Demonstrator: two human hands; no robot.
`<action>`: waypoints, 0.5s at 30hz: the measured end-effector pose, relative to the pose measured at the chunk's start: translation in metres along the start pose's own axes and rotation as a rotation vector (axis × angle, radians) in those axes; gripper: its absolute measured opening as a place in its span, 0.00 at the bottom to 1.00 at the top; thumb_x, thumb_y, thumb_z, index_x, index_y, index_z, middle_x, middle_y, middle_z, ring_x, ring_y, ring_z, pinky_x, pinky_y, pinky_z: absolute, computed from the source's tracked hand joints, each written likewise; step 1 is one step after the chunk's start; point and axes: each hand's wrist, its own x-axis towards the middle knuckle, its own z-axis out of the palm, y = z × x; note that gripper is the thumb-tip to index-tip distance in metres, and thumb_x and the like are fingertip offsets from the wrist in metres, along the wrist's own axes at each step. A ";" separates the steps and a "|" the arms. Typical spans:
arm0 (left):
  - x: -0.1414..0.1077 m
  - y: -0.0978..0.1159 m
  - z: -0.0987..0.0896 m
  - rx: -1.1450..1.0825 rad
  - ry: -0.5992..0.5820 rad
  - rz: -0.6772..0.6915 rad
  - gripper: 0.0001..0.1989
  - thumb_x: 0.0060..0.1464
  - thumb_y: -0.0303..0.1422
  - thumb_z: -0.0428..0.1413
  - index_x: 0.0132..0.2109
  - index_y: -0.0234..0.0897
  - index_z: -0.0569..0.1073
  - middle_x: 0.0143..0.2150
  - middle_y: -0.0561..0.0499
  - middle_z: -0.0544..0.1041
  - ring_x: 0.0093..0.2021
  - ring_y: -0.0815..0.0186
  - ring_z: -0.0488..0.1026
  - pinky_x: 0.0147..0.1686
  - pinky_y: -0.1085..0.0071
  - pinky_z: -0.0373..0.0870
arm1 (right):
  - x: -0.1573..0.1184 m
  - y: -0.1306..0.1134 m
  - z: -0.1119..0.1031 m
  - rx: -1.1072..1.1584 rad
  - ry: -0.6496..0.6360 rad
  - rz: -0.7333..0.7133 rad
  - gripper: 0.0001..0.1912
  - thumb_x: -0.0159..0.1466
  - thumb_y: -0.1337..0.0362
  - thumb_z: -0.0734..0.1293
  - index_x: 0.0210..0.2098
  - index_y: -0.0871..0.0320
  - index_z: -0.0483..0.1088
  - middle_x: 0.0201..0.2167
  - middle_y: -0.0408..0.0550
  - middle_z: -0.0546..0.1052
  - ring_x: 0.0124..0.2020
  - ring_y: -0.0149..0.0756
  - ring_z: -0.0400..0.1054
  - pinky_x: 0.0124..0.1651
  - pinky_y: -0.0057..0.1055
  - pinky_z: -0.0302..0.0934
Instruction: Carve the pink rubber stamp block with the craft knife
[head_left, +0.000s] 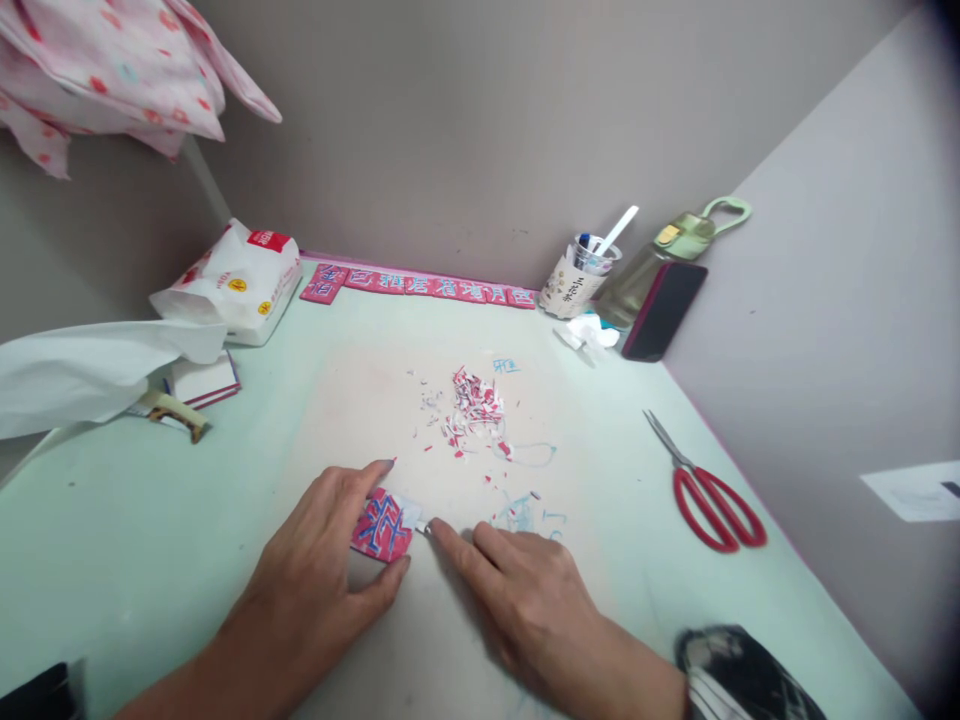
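Feed note: I see the hands apart, both nearside of the shavings heap (477, 398). Left hand (319, 548) clamped around the red character card (382, 526), near-left of the heap; right hand (529, 585) grips a metal-tipped tool (422, 527), mostly hidden. Red-handled scissors (688, 466) lie right of the heap.

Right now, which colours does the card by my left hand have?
The card is pinkish red with blue strokes; the head view, the only one, shows it.

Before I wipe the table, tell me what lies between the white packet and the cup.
A row of red pieces with characters lies between the white packet and the cup, in the head view.
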 end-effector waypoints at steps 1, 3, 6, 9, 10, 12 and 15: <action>0.000 0.000 0.000 -0.010 -0.001 -0.012 0.26 0.62 0.36 0.53 0.65 0.42 0.58 0.50 0.46 0.73 0.45 0.56 0.77 0.44 0.58 0.78 | 0.001 0.000 0.000 -0.001 0.008 -0.003 0.35 0.63 0.79 0.62 0.68 0.64 0.52 0.38 0.48 0.75 0.31 0.36 0.68 0.30 0.34 0.59; 0.001 -0.002 0.000 -0.024 0.008 -0.020 0.24 0.63 0.38 0.54 0.64 0.43 0.59 0.48 0.47 0.73 0.43 0.56 0.77 0.42 0.59 0.78 | 0.002 0.000 0.000 -0.003 0.010 -0.008 0.35 0.63 0.79 0.61 0.68 0.65 0.52 0.38 0.49 0.75 0.31 0.37 0.68 0.30 0.34 0.60; 0.002 -0.005 0.000 -0.052 -0.002 -0.022 0.21 0.64 0.38 0.54 0.61 0.45 0.61 0.48 0.49 0.74 0.44 0.56 0.78 0.43 0.59 0.78 | 0.002 0.001 0.000 0.013 0.002 -0.017 0.34 0.63 0.79 0.60 0.68 0.66 0.52 0.39 0.50 0.76 0.31 0.38 0.69 0.30 0.34 0.61; 0.002 -0.010 -0.002 -0.120 -0.068 -0.046 0.20 0.63 0.37 0.56 0.60 0.46 0.63 0.51 0.49 0.74 0.48 0.56 0.78 0.45 0.60 0.78 | 0.003 0.006 -0.001 0.090 0.028 -0.037 0.31 0.65 0.79 0.57 0.67 0.65 0.54 0.38 0.50 0.76 0.30 0.37 0.68 0.29 0.33 0.59; 0.002 -0.011 -0.003 -0.144 -0.090 -0.052 0.20 0.63 0.37 0.56 0.59 0.47 0.63 0.51 0.50 0.74 0.49 0.56 0.77 0.46 0.60 0.77 | 0.003 0.008 -0.002 0.122 0.049 -0.043 0.30 0.66 0.78 0.56 0.67 0.64 0.54 0.37 0.49 0.76 0.30 0.37 0.68 0.29 0.32 0.59; 0.003 -0.013 -0.004 -0.186 -0.116 -0.060 0.18 0.63 0.37 0.57 0.58 0.47 0.66 0.51 0.50 0.75 0.50 0.57 0.77 0.47 0.61 0.77 | 0.003 0.011 -0.003 0.180 0.076 -0.037 0.28 0.68 0.77 0.56 0.67 0.63 0.56 0.36 0.48 0.76 0.30 0.37 0.68 0.30 0.32 0.58; 0.005 -0.013 -0.005 -0.221 -0.119 -0.073 0.15 0.61 0.36 0.57 0.55 0.47 0.70 0.50 0.51 0.77 0.50 0.57 0.78 0.47 0.62 0.77 | 0.002 0.013 -0.004 0.237 0.073 -0.001 0.26 0.70 0.75 0.56 0.66 0.59 0.58 0.35 0.47 0.76 0.31 0.36 0.69 0.31 0.31 0.58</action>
